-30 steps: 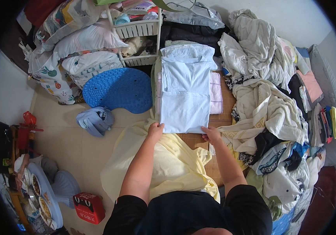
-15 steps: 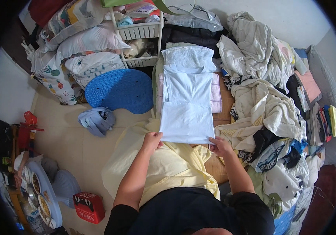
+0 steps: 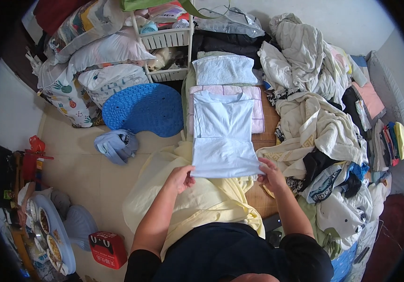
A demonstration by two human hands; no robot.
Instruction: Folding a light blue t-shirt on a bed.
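A light blue T-shirt (image 3: pixel 223 136) lies in front of me, its sides tucked in and its hem part turned up, collar pointing away. My left hand (image 3: pixel 180 179) pinches the near left corner of the hem. At the near right corner, my right hand (image 3: pixel 271 175) grips the same edge between thumb and fingers. Under the shirt's far part is a folded pink checked towel (image 3: pixel 257 110). Beyond that lies a folded pale blue towel (image 3: pixel 223 70). Yellow cloth (image 3: pixel 202 199) spreads over my lap beneath the hands.
Rumpled cream blankets (image 3: pixel 322 124) and mixed clothes pile up at the right. A blue plastic board (image 3: pixel 143 109) leans by stuffed bags at the left. A white shelf rack (image 3: pixel 168 39) stands at the back, and a red box (image 3: pixel 108 250) sits on the floor.
Both hands have drawn the T-shirt toward me, and more of the pink checked towel shows past its collar. My hands have spread slightly farther apart.
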